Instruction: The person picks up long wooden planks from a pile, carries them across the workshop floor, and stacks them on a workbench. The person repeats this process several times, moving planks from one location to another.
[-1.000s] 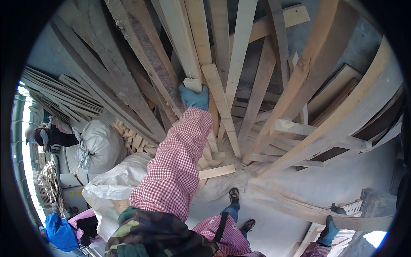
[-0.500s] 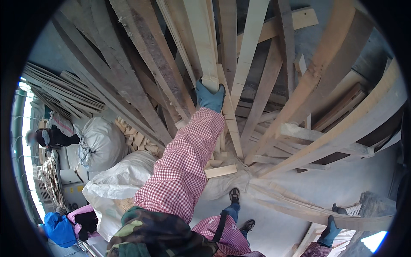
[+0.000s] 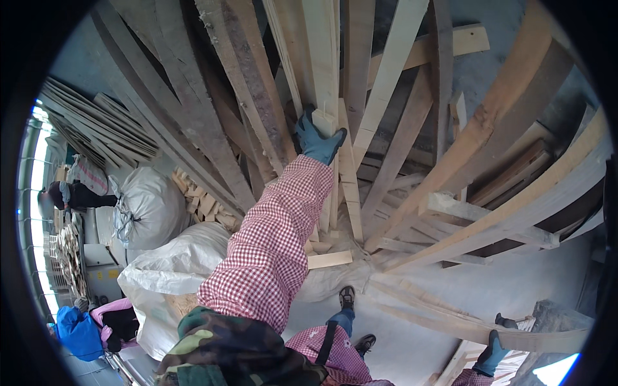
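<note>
My left hand (image 3: 320,137), in a teal work glove with a red-and-white checked sleeve, reaches forward to the leaning timber. Its thumb and fingers are wrapped round the lower part of a pale wooden board (image 3: 323,71); the thumb shows on the right side, and the palm side is hidden. At the lower right my right hand (image 3: 492,355), gloved alike, grips a long wooden plank (image 3: 444,318). Fingers of that hand show over the far edge of the plank and the thumb on the near edge.
Several rough timbers (image 3: 193,103) lean close around my left arm. A thick beam (image 3: 476,135) slants at the right. White sacks (image 3: 154,202) and small offcuts (image 3: 206,202) lie at the left. A person (image 3: 80,194) in dark clothes is at the far left. A short block (image 3: 330,259) lies ahead of my feet.
The view has shifted slightly, so the timbers sit further right. My left hand's thumb and fingers stand wider round the pale board. The right hand still grips its plank.
</note>
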The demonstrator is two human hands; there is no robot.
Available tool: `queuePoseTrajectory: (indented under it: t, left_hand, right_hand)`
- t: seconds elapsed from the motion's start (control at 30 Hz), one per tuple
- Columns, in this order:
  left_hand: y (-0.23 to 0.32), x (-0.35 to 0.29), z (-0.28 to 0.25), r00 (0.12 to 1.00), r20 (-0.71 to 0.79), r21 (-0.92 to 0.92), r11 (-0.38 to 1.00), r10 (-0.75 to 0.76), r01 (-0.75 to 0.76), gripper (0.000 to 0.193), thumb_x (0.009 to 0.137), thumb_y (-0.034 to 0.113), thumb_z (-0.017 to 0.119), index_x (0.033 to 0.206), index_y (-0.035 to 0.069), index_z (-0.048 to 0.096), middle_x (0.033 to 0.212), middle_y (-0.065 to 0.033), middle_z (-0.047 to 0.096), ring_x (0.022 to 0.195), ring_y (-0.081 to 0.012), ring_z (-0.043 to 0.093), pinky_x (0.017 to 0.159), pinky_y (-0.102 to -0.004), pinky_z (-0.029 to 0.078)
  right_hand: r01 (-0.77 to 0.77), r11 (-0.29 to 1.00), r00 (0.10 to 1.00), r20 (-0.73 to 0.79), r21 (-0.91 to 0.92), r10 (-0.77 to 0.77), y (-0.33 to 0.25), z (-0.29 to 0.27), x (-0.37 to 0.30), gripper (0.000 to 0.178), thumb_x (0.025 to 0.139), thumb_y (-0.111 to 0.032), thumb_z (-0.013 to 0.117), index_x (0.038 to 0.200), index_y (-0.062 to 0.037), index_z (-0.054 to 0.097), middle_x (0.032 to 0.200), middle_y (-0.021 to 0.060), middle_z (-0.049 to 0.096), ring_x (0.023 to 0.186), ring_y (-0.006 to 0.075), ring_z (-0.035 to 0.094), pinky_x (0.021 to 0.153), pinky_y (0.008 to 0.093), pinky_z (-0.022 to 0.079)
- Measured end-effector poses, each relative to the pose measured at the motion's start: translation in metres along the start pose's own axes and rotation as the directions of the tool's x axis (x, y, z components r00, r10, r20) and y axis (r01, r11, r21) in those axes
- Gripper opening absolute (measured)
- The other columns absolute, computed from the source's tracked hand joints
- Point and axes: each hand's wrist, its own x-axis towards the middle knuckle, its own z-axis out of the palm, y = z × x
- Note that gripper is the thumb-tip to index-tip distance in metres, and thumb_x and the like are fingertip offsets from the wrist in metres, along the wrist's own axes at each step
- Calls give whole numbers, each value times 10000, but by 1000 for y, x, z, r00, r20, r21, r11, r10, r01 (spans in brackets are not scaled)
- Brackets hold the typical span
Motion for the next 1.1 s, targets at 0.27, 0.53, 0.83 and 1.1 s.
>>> queuePoseTrajectory:
  t: [0.27,0.53,0.83,1.1]
  left_hand:
    - [-3,13,-18,959,281,-341,929,-46,144,858,614,240,804,1282,16,315,1213,-168,467,1102,-265,490,917,-331,433]
    - [-23,18,-2,942,320,-426,874,-98,236,805,626,215,809,1253,-12,359,1185,-152,507,1077,-254,518,942,-313,419]
    - [11,7,-37,804,594,-482,808,16,340,859,632,95,798,1313,6,282,1239,-135,446,1138,-244,473,960,-324,431]
    - [6,13,-35,772,632,-514,781,65,355,967,573,77,828,1328,16,227,1270,-141,386,1159,-235,439,976,-338,427]
  right_hand:
    - [-19,999,999,-26,26,20,2,-3,-6,530,726,-128,610,1184,55,416,1095,122,463,1110,289,466,1039,468,312]
    - [11,999,996,-84,37,-8,-20,13,-8,392,683,-89,576,1034,40,458,944,97,475,959,250,494,1027,453,327]
    - [-45,994,991,-124,95,56,-22,10,-19,498,698,-48,595,1159,46,432,1071,110,475,1078,274,476,1059,493,282]
    - [-8,995,998,-62,97,14,-2,-2,-10,539,730,-70,616,1207,51,398,1104,129,476,1142,318,446,1070,481,267]
